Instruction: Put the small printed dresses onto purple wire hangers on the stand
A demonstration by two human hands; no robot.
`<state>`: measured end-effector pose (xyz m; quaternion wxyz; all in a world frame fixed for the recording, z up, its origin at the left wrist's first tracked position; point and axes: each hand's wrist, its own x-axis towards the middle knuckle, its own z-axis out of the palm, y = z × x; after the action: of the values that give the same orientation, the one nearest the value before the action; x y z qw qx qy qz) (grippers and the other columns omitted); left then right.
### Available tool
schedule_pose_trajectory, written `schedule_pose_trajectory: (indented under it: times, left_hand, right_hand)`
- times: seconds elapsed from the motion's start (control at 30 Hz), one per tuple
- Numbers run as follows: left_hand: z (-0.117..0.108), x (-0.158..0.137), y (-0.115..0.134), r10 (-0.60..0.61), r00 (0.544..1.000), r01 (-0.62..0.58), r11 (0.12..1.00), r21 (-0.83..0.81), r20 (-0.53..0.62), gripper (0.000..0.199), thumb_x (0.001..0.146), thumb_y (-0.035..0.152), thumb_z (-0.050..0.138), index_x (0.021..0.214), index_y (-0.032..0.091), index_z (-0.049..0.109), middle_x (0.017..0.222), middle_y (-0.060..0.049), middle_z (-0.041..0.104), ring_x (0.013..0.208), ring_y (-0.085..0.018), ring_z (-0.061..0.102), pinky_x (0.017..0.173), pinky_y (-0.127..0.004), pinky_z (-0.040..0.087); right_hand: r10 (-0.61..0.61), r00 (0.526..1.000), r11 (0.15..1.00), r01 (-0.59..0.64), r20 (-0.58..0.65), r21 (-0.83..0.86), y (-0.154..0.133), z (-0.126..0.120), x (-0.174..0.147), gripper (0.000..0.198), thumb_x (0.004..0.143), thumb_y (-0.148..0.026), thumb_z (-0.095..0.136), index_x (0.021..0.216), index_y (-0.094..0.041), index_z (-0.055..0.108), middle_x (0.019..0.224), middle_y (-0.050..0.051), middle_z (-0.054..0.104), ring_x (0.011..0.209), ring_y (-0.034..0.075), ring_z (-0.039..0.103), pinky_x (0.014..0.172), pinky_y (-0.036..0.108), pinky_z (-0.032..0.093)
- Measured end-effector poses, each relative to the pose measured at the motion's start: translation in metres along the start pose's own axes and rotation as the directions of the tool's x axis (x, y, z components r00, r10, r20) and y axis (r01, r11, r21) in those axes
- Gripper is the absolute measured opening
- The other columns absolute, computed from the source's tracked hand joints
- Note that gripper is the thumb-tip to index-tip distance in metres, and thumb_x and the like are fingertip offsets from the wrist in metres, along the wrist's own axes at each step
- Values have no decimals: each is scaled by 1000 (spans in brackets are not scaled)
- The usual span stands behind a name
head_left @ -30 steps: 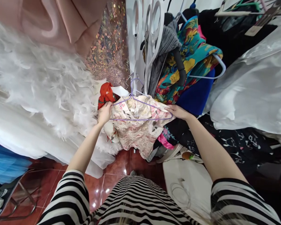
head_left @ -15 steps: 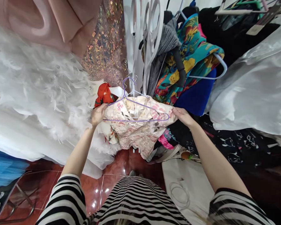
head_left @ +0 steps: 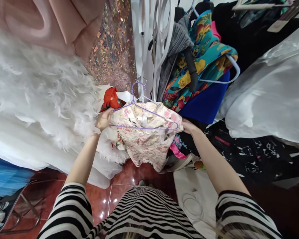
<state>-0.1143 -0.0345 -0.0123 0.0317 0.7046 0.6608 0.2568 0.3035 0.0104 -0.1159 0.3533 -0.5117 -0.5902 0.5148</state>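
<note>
Hanger [head_left: 149, 128], thin and purple, lies across the front of the floral blouse [head_left: 147, 146] in the head view, and we see this blouse stretched between our two hands, above the red floor [head_left: 127, 177]. Compared with one second ago, the hanger has slid toward our left, so its right end is now apart from our right hand [head_left: 189, 126], while before it reached almost to the fingers. For the work, we judge, this means that on the right side we control only the cloth, and wire and cloth are not lined up there. Our right hand is closed on the edge of the blouse; our left hand [head_left: 104, 119] pinches the hanger's left end, it seems together with the cloth, beside the white feathered dress [head_left: 64, 89]. This left end is covered by the fingers, so the exact hold is hard to make out. A red cloth [head_left: 110, 98] behind is partly hidden, the back of the blouse cannot be seen, and our striped sleeves [head_left: 67, 212] are cut off below.
</note>
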Motion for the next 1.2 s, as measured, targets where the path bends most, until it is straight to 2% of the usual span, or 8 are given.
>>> schedule_pose_trajectory:
  times: [0.13,0.23,0.33,0.47,0.77,0.93,1.07,1.2]
  left_hand:
    - [-2,-4,2,4,1000,-4,1000,24,-15,30,94,35,42,100,25,70,89,-2,75,79,-18,65,78,-25,49]
    - [2,-8,5,-1,999,3,999,48,-48,26,95,33,44,97,25,69,89,-3,75,82,-19,68,79,-26,49]
    - [11,-12,8,-3,995,7,999,40,-102,20,95,29,46,95,23,65,95,-6,75,89,-20,70,82,-27,50]
    - [23,-16,11,-42,984,49,998,36,-171,11,94,30,52,93,22,59,101,-10,72,98,-23,69,85,-31,52]
    - [31,-15,18,-6,977,37,989,146,-211,15,97,32,49,90,23,58,96,-11,69,97,-27,67,80,-34,50]
    - [34,-19,21,-30,982,62,984,167,-185,17,97,32,46,94,21,60,103,-13,68,99,-29,67,79,-35,49]
    - [35,-22,16,-27,978,52,992,114,-209,16,97,32,47,93,22,59,102,-11,67,98,-27,66,80,-35,49]
    - [33,-20,13,-47,963,64,996,56,-267,15,98,31,47,92,23,57,98,-9,67,93,-24,66,78,-33,49]
  right_hand:
    - [-78,980,995,89,-180,52,-7,-1,-2,48,73,-62,58,106,-29,70,105,8,77,115,33,68,102,49,53]
    - [-166,962,985,174,-218,14,-14,-3,-7,60,79,-75,39,105,-29,67,109,9,75,120,33,65,102,49,53]
    - [-239,948,952,187,-210,-241,-25,-3,-10,58,81,-75,40,101,-27,67,109,11,75,118,35,64,104,49,51]
    - [-300,938,824,163,-174,-542,-41,-6,-13,48,89,-64,38,95,-29,69,108,14,73,112,37,64,105,51,48]
    - [-201,968,767,61,-149,-639,-52,-25,-12,53,88,-70,37,72,-28,65,77,14,73,88,38,68,80,45,51]
    - [-173,974,728,27,-145,-685,-53,-20,-10,46,90,-60,38,64,-28,59,77,14,71,91,38,68,83,45,52]
    - [-356,918,674,124,-173,-729,-45,-9,-16,44,93,-59,39,93,-26,68,104,16,72,104,37,66,93,49,52]
    - [-452,854,702,161,-259,-694,-39,0,-21,57,93,-62,44,131,-22,56,125,19,67,118,38,62,100,52,51]
